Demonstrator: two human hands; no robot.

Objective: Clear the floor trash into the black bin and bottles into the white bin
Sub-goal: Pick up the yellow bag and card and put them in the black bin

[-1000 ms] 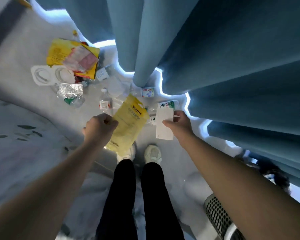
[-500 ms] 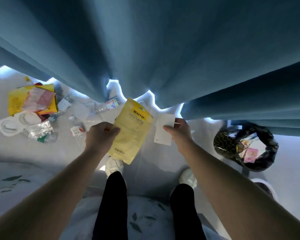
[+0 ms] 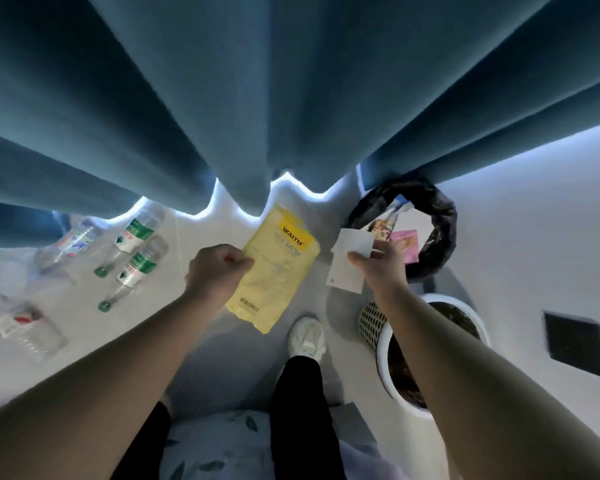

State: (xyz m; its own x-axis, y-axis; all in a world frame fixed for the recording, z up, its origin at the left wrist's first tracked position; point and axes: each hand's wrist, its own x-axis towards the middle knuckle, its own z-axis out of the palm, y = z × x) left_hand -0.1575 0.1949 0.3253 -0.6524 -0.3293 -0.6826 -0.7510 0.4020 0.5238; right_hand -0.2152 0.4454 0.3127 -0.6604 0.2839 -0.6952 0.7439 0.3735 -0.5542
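My left hand [image 3: 219,271] is closed in a fist around one edge of a flat yellow plastic pouch with dark lettering [image 3: 274,271]. The pouch hangs tilted over the pale floor at twelve o'clock from my white shoe [image 3: 307,337]. My right hand [image 3: 381,268] pinches a small white paper card [image 3: 349,268] between thumb and fingers, right at the near rim of the round bin lined with a black bag [image 3: 440,230]. That bin sits at one o'clock and already holds a pink packet [image 3: 407,244] and other wrappers. The white bin with the perforated wall [image 3: 371,323] stands at three o'clock, under my right forearm and close beside the black one. Clear plastic bottles with green labels [image 3: 136,251] lie on the floor at ten o'clock, near the hem of the blue curtain [image 3: 291,98], not yet collected.

I think the main risk is letting go too soon. The card is light and sits only at the rim, so it could flutter down between the bins or into the white one, which is meant for bottles. The pouch is well to the left of the black mouth, and if I dropped it here it would land on the floor. It is also broad and held by one edge, so it may catch on the rim or on the curtain hem hanging over the far side. My forearm could knock the white bin as it swings across.
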